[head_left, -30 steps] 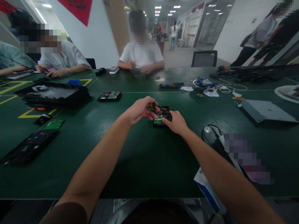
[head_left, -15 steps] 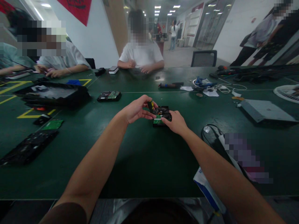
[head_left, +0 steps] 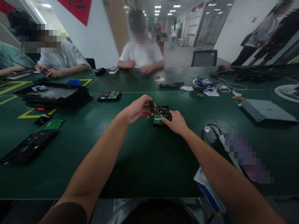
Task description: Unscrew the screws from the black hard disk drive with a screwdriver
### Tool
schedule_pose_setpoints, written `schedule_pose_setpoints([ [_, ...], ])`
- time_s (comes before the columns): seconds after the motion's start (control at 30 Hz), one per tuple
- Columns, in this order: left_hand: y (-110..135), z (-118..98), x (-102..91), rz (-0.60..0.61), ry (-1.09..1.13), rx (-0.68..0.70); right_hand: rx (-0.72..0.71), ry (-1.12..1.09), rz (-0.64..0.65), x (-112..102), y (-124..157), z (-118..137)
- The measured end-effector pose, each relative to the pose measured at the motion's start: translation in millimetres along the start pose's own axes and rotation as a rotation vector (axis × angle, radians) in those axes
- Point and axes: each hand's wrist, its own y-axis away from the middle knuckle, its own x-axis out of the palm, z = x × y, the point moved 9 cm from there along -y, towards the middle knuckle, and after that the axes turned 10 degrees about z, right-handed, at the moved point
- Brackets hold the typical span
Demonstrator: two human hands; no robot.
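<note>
A small hard drive (head_left: 163, 112) with a green circuit board lies on the green table (head_left: 144, 155) in front of me. My left hand (head_left: 137, 109) is closed around a screwdriver (head_left: 151, 105) with a black and yellow handle, held upright over the drive's left side. My right hand (head_left: 175, 122) rests on the drive's near right corner, fingers curled on its edge and gripping it.
Another drive (head_left: 109, 96) lies further left, beside a black tray (head_left: 52, 94). A green board (head_left: 53, 124) and black panel (head_left: 28, 150) sit at left. Cables (head_left: 210, 84), a grey box (head_left: 266, 111) and a black cord (head_left: 211, 137) are at right. People sit across the table.
My left hand has turned slightly on the screwdriver, its handle twisting and tilting a little. The right hand and the drive have stayed in place.
</note>
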Motion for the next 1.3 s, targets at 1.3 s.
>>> schedule_pose_setpoints([
  [1.3,-1,1,16.3,0.038,0.040,0.019,-0.043,0.000,-0.039,2,-2,-1],
])
